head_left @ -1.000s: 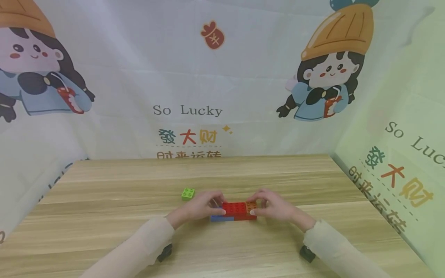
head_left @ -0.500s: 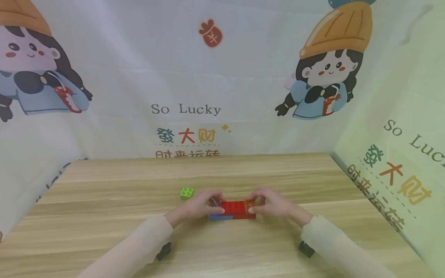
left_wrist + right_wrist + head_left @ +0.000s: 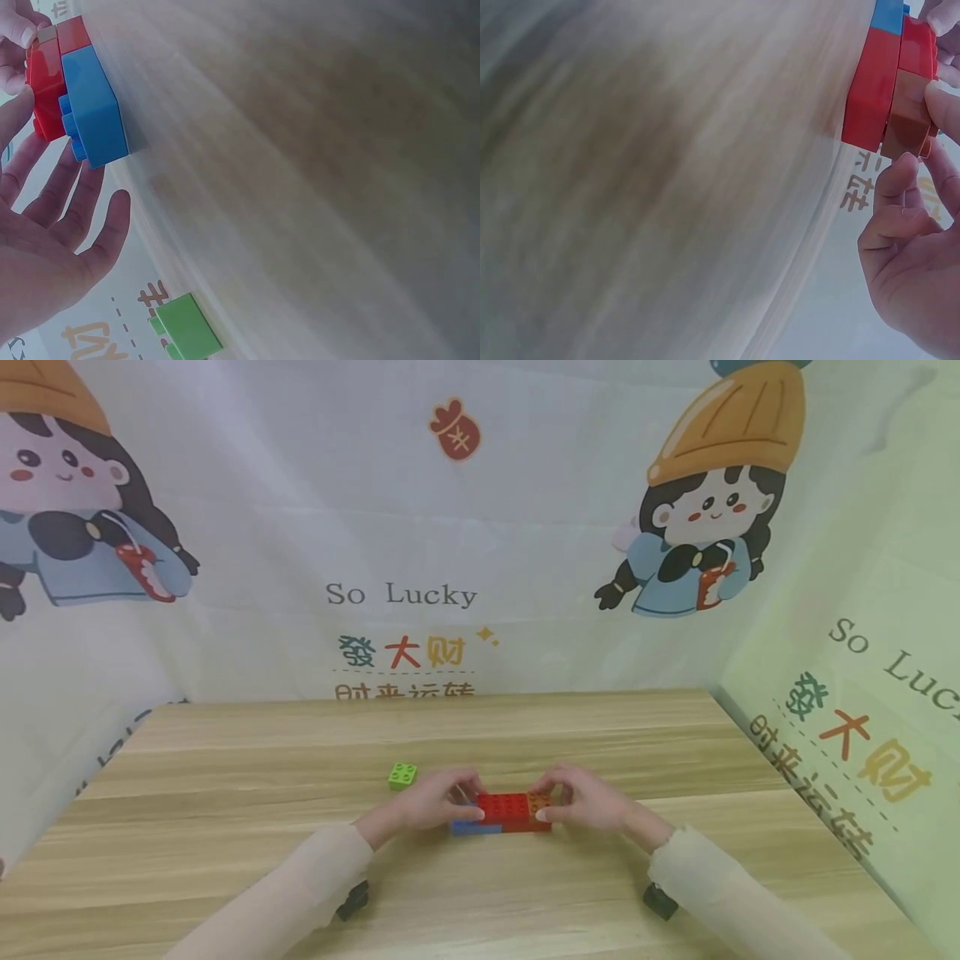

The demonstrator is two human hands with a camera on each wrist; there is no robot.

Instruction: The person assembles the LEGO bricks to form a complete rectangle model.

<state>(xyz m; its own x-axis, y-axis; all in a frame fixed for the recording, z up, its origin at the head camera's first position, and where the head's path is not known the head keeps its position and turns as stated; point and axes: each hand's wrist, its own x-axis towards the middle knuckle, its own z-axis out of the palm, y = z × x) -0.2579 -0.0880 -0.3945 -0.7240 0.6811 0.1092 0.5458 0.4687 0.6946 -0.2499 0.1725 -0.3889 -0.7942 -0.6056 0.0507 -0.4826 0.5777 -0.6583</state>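
Observation:
In the head view, a two-layer stack of toy building bricks stands on the wooden table. Its lower layer is a blue brick [image 3: 477, 829] on the left beside a red brick [image 3: 527, 827]. On top sit another red brick [image 3: 504, 807] and, at the right end, an orange-brown brick [image 3: 910, 112]. My left hand [image 3: 433, 799] pinches the left end of the upper red brick between thumb and fingers; its other fingers spread behind the blue brick in the left wrist view. With thumb and fingers, my right hand [image 3: 591, 800] holds the orange-brown brick.
A loose lime-green brick [image 3: 402, 776] lies studs up behind my left hand. The wooden table [image 3: 480, 893] ends at a printed cloth backdrop [image 3: 540, 610], which also hangs along the sides.
The head view has shifted very slightly. Both hands keep the same hold, and the bricks stay in the same arrangement.

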